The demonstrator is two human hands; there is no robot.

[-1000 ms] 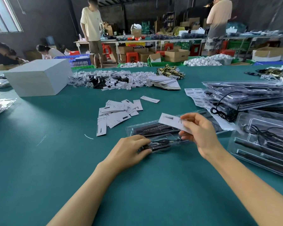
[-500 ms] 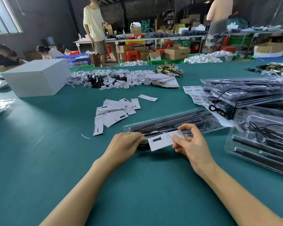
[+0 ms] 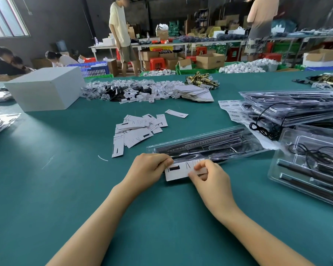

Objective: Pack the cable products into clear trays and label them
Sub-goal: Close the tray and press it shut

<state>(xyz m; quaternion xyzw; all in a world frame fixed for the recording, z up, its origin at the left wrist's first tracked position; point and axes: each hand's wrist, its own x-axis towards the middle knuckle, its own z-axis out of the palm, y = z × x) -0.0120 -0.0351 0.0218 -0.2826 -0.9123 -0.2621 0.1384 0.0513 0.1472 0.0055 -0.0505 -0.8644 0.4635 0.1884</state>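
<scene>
Centre frame: left hand (image 3: 149,169) and right hand (image 3: 210,179) each pinch one end of a white label card (image 3: 178,170), fingers clamped on it, probably aligning it to the near end of the clear tray (image 3: 206,144). Bare green worktop (image 3: 56,189) lies lower left; stacked trays (image 3: 296,104) crowd the right edge

Head-worn camera looks forward and down, close over green table (image 3: 46,189)
</scene>
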